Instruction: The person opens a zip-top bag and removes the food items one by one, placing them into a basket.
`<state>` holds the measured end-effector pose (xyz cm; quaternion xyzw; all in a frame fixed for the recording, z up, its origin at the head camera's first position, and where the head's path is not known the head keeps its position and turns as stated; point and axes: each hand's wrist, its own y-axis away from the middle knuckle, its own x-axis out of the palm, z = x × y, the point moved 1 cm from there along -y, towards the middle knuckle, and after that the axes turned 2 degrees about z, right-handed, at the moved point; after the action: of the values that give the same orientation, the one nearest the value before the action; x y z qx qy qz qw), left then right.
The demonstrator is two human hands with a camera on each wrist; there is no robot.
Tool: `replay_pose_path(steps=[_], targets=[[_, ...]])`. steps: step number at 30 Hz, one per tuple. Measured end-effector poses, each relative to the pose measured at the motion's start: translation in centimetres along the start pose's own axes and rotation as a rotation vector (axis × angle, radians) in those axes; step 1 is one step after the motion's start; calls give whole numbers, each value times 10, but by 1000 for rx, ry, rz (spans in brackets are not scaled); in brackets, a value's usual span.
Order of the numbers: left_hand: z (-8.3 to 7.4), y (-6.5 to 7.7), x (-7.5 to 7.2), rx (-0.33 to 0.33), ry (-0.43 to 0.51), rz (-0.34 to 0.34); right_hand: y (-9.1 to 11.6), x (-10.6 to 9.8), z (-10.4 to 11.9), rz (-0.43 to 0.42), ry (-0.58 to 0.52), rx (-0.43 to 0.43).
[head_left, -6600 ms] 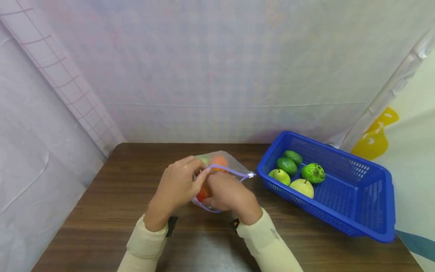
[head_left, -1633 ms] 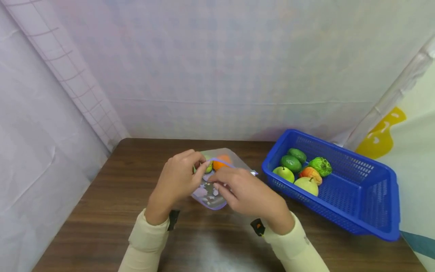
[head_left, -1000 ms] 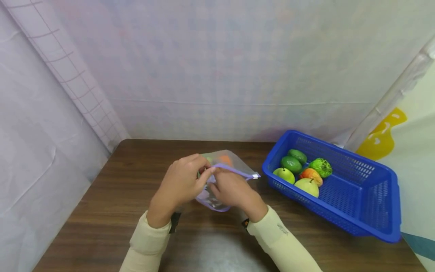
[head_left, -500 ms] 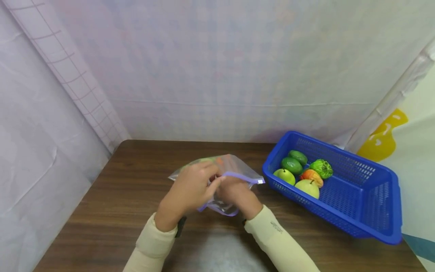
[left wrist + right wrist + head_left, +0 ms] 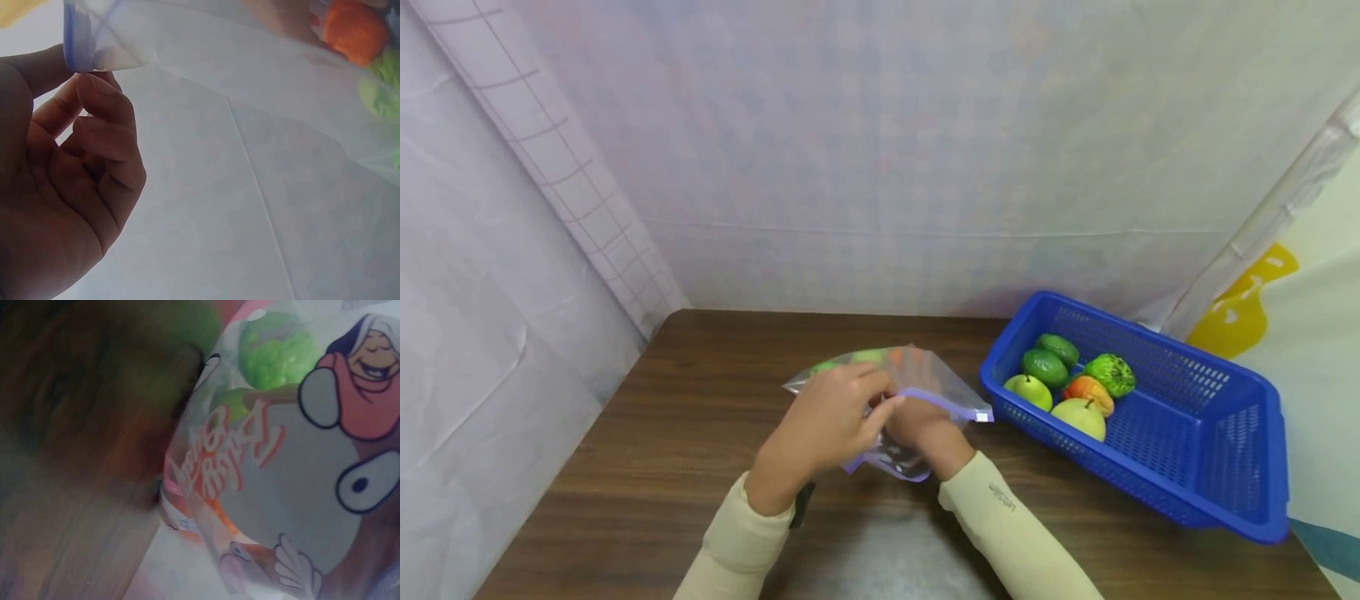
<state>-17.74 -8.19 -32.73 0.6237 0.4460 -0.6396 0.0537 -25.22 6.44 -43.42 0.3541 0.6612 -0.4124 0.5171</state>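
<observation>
- I have my left hand (image 5: 838, 417) pinching, thumb against fingertips, other fingers curled toward the palm.
- My right hand (image 5: 917, 421) reaches forward just beside it; I can't make out its finger grip.
- Left forearm (image 5: 737, 529) and right forearm (image 5: 1011, 529), both sleeved in cream, angle inward from my lower view.

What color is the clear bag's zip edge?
Purple; the zip edge shows best in the head view.
</observation>
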Motion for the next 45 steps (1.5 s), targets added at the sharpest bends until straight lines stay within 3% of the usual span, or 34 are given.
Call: replay_pose_path(steps=[3,9,20,25,29,32,37,45], targets=[[-1,0,0,5,1,-4,-13,20,-9,-225,120,42],[-1,1,0,4,10,-7,-19,29,-13,-275,166,8],[-2,1,-1,11,4,-4,-21,32,-18,-243,80,25],[-2,0,-1,16,4,0,-21,33,-20,-213,89,-6],[-1,0,-1,12,-4,0,-12,1,-11,-85,69,-2],[-1,0,-1,4,2,8,-6,-10,-6,-14,29,11],[-1,0,0,-9,26,13,-7,9,-6,-17,-56,25],[0,-1,1,1,34,-21,7,-21,3,1,-133,45]])
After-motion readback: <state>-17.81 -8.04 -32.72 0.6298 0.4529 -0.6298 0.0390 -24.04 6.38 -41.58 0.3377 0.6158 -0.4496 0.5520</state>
